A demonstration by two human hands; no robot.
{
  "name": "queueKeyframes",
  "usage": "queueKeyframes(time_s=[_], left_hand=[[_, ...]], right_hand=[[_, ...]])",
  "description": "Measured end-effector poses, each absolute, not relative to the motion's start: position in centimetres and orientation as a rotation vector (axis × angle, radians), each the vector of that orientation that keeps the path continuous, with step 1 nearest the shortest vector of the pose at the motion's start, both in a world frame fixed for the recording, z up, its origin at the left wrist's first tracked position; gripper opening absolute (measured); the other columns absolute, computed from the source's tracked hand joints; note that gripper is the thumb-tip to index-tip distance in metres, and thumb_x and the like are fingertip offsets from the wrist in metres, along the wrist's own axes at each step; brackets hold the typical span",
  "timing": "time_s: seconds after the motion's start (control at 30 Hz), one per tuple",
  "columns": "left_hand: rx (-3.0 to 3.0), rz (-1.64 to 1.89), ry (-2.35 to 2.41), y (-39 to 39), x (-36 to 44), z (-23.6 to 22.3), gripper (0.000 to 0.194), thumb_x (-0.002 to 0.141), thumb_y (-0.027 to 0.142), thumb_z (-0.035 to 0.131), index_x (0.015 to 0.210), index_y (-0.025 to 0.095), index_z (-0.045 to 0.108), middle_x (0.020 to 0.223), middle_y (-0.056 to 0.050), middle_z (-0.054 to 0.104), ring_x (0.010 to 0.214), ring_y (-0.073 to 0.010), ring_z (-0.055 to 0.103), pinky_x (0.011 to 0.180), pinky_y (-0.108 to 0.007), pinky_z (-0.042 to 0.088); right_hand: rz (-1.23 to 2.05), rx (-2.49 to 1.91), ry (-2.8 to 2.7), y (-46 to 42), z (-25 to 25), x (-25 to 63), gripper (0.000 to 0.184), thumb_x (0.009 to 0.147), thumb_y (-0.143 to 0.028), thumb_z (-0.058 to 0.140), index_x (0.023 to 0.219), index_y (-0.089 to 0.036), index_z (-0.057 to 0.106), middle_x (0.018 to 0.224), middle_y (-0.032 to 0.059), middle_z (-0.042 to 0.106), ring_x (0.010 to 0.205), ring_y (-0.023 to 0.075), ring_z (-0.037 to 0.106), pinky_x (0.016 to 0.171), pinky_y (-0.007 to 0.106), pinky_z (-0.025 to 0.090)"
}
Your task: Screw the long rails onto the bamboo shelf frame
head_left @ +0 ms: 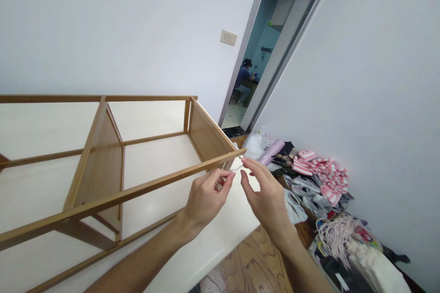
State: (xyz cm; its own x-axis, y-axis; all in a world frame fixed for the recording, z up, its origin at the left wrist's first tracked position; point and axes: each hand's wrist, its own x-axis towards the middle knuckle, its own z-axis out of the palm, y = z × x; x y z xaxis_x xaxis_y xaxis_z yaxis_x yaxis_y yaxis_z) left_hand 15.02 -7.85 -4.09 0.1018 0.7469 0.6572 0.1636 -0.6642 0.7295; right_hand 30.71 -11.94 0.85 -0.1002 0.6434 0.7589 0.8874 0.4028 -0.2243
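A wooden shelf frame [165, 175] lies on its side on a white tabletop [220, 229]. My left hand [209, 194] is closed in a pinch below the end of the frame's near rail. Between its thumb and fingers is a thin metal rod [237, 168], pointing up and right; its exact kind is too small to tell. My right hand [264, 190] is beside the rail's end, thumb and fingers apart. Its index fingertip is close to the rod's far end, and whether it touches cannot be made out. A wooden panel [209, 126] closes the frame's right end.
Pink-and-white striped cloth [321, 171], a pink roll [271, 152], plastic bags and a bundle of pale cord [337, 238] are heaped along the right wall. A person [244, 80] sits beyond the doorway. A light switch [228, 37] is on the wall.
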Motion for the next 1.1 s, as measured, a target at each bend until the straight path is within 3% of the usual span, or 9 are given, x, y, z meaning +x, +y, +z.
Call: queueKeyframes(time_s=[0.13,0.23,0.37,0.47,0.6,0.7,0.8,0.97,1.1], left_hand=[[1.846,1.623,0.896,-8.0,15.2,-3.0,0.015,0.100,0.031,0.068,0.093,0.018,0.073,0.072,0.001,0.075,0.054,-0.0101,0.068,0.053,-0.020,0.060],[1.817,1.635,0.864,-8.0,15.3,-2.3,0.016,0.103,0.030,0.064,0.095,0.019,0.072,0.068,0.003,0.073,0.053,-0.0095,0.068,0.051,-0.018,0.057],[1.962,1.675,0.885,-8.7,14.6,-1.2,0.010,0.102,0.028,0.065,0.108,0.020,0.067,0.079,0.002,0.077,0.055,-0.0082,0.068,0.052,-0.018,0.054],[2.248,1.741,0.882,-9.6,13.5,0.1,0.012,0.101,0.022,0.064,0.112,0.019,0.059,0.082,0.002,0.076,0.056,-0.0097,0.064,0.056,-0.023,0.054],[2.707,1.662,1.032,-9.6,12.7,2.3,0.007,0.102,0.015,0.059,0.105,0.019,0.063,0.102,-0.007,0.078,0.091,-0.0232,0.073,0.084,-0.038,0.056],[2.845,1.347,1.188,-8.4,13.0,3.5,0.028,0.101,0.012,0.056,0.127,0.016,0.064,0.137,-0.014,0.071,0.121,-0.0317,0.068,0.100,-0.047,0.053],[2.864,1.084,1.188,-6.8,13.2,3.9,0.044,0.098,0.014,0.060,0.142,0.016,0.057,0.154,-0.018,0.059,0.139,-0.0370,0.058,0.111,-0.053,0.048],[2.919,0.846,1.046,-4.6,12.8,4.0,0.054,0.094,0.013,0.065,0.147,0.015,0.053,0.156,-0.018,0.058,0.145,-0.0346,0.055,0.114,-0.050,0.048],[2.905,0.776,1.079,-4.1,12.8,4.6,0.042,0.097,0.015,0.063,0.139,0.014,0.060,0.147,-0.017,0.066,0.132,-0.0327,0.067,0.103,-0.043,0.055]], right_hand=[[-0.726,-1.229,-1.928,-12.4,1.1,30.5,0.030,0.100,-0.011,0.063,0.128,-0.019,0.068,0.117,0.0142,0.075,0.109,0.0233,0.074,0.090,0.036,0.063],[-0.774,-1.194,-1.981,-12.3,1.6,30.5,0.028,0.100,-0.009,0.064,0.127,-0.018,0.067,0.112,0.0121,0.077,0.103,0.0217,0.074,0.090,0.035,0.062],[-0.759,-1.186,-2.009,-11.7,1.7,30.6,0.027,0.101,-0.010,0.063,0.128,-0.017,0.066,0.105,0.0094,0.079,0.095,0.0199,0.076,0.086,0.031,0.061],[-0.728,-1.184,-1.892,-11.1,1.8,30.5,0.027,0.101,-0.013,0.065,0.128,-0.017,0.067,0.096,0.0061,0.081,0.079,0.0162,0.076,0.079,0.027,0.061],[-0.540,-1.266,-1.722,-10.8,2.2,30.2,0.029,0.103,-0.024,0.065,0.132,-0.025,0.066,0.092,0.0019,0.082,0.069,0.0141,0.076,0.076,0.026,0.063],[-0.331,-1.351,-1.641,-10.6,2.4,30.4,0.029,0.103,-0.033,0.063,0.131,-0.026,0.067,0.092,0.0016,0.082,0.073,0.0162,0.078,0.071,0.029,0.065],[-0.170,-1.386,-1.556,-10.4,2.2,31.1,0.031,0.100,-0.041,0.068,0.126,-0.024,0.067,0.091,0.0024,0.083,0.076,0.0188,0.080,0.063,0.028,0.065],[-0.088,-1.389,-1.541,-10.3,1.4,32.2,0.046,0.094,-0.049,0.074,0.129,-0.021,0.064,0.103,0.0072,0.084,0.086,0.0226,0.082,0.065,0.031,0.066],[-0.132,-1.378,-1.557,-10.4,0.6,32.7,0.046,0.094,-0.047,0.075,0.129,-0.020,0.066,0.110,0.0092,0.083,0.095,0.0250,0.082,0.080,0.036,0.067]])
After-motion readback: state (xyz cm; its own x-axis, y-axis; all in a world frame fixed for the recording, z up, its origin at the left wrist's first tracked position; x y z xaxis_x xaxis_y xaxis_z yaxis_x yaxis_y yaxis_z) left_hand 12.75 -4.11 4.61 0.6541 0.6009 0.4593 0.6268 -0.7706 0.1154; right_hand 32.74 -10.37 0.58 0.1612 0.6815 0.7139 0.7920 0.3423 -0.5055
